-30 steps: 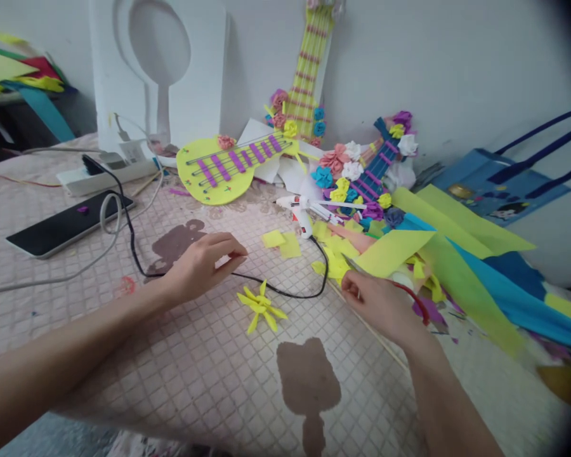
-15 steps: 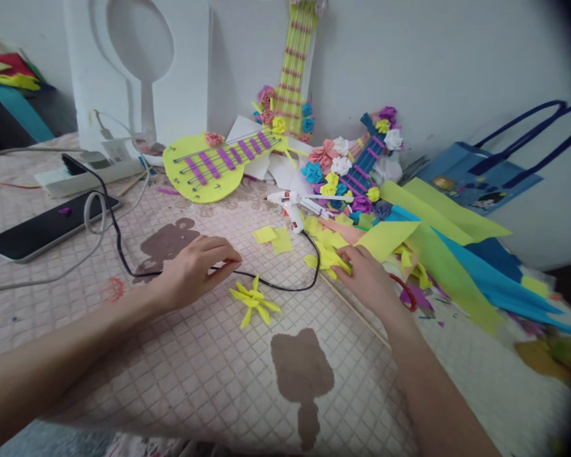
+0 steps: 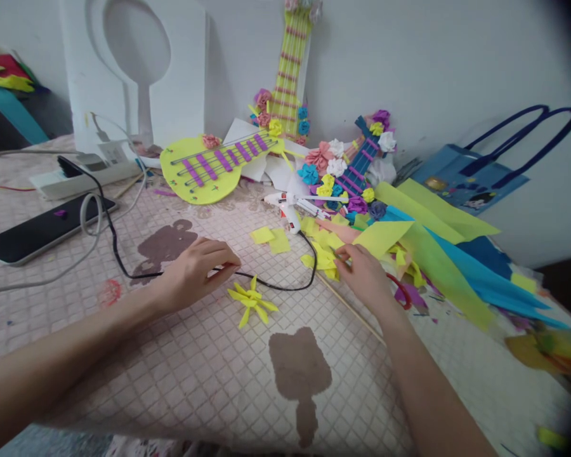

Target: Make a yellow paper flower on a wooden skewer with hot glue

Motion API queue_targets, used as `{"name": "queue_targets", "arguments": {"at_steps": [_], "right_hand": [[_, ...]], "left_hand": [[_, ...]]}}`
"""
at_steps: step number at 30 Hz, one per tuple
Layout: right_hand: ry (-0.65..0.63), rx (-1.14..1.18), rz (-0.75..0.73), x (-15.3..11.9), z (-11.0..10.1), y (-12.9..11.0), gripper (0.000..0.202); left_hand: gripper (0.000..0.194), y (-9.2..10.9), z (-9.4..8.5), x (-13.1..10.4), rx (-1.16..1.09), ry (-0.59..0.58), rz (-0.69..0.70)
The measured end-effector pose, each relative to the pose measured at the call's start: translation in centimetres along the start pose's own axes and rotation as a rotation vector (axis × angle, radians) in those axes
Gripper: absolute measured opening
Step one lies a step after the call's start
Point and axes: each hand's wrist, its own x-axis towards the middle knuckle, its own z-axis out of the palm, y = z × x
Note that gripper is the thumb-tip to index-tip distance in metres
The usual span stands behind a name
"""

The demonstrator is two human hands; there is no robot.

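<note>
My left hand (image 3: 200, 270) is closed, thumb and fingertips pressed together over the black cord. Whatever may be between those tips is too small to make out. Just right of it a yellow paper flower (image 3: 252, 303) with pointed petals lies on the quilted cloth. My right hand (image 3: 364, 273) is curled, thumb and forefinger close together at the edge of a pile of yellow paper pieces (image 3: 324, 254). What they pinch, if anything, I cannot make out. A white glue gun (image 3: 290, 212) lies beyond the pile, and a thin wooden stick (image 3: 345, 301) runs beside my right hand.
Decorated paper guitars, one yellow (image 3: 204, 181) and one blue (image 3: 361, 162), are at the back. Coloured paper sheets (image 3: 438, 254) and red scissor handles (image 3: 400, 292) are at right, near a blue bag (image 3: 461, 174). A black phone-like slab (image 3: 38, 228) and a power strip (image 3: 66, 181) are left.
My right hand has drawn its fingertips slightly closer together beside the yellow pieces. My left hand has kept its pinch. The whole view has shifted slightly.
</note>
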Motion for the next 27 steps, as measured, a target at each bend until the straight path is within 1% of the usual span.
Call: {"name": "queue_targets", "arguments": {"at_steps": [2, 3, 5, 7, 10, 12, 14, 18, 21, 24, 27], "right_hand": [[0.037, 0.020, -0.077, -0.1, -0.1, -0.5, 0.011], [0.019, 0.028, -0.117, -0.1, -0.1, -0.8, 0.011], [-0.059, 0.012, -0.166, -0.2, -0.1, -1.3, 0.010], [-0.108, -0.044, -0.163, -0.4, 0.0, -1.8, 0.009], [-0.117, -0.113, -0.139, -0.5, 0.3, -2.2, 0.009], [-0.118, -0.129, -0.140, -0.5, 0.3, -2.3, 0.010], [-0.123, -0.120, -0.151, -0.5, 0.2, -2.2, 0.011], [-0.133, -0.030, -0.170, -0.3, -0.5, -1.3, 0.011], [-0.175, 0.055, -0.142, -0.1, -1.1, -0.3, 0.011], [-0.269, 0.091, -0.103, 0.0, -1.4, 0.3, 0.012], [-0.294, 0.088, -0.095, 0.0, -1.5, 0.5, 0.011]], "left_hand": [[0.014, 0.0, -0.1, 0.0, 0.003, 0.007, 0.000], [0.014, 0.0, -0.1, 0.1, 0.001, 0.007, -0.002], [0.015, -0.1, -0.2, 0.1, -0.012, -0.017, 0.002], [0.015, -0.2, -0.2, 0.1, -0.037, -0.089, 0.036], [0.017, -0.6, 0.0, 0.1, -0.046, -0.219, 0.114], [0.016, -0.8, 0.2, 0.0, -0.027, -0.257, 0.128], [0.019, -0.9, 0.3, 0.0, -0.013, -0.258, 0.096], [0.021, -0.9, 0.1, 0.0, -0.010, -0.210, 0.021], [0.020, -0.8, -0.1, 0.1, -0.005, -0.200, 0.020], [0.020, -0.7, 0.0, 0.0, -0.019, -0.215, 0.028], [0.021, -0.7, 0.1, 0.0, -0.024, -0.218, 0.029]]}}
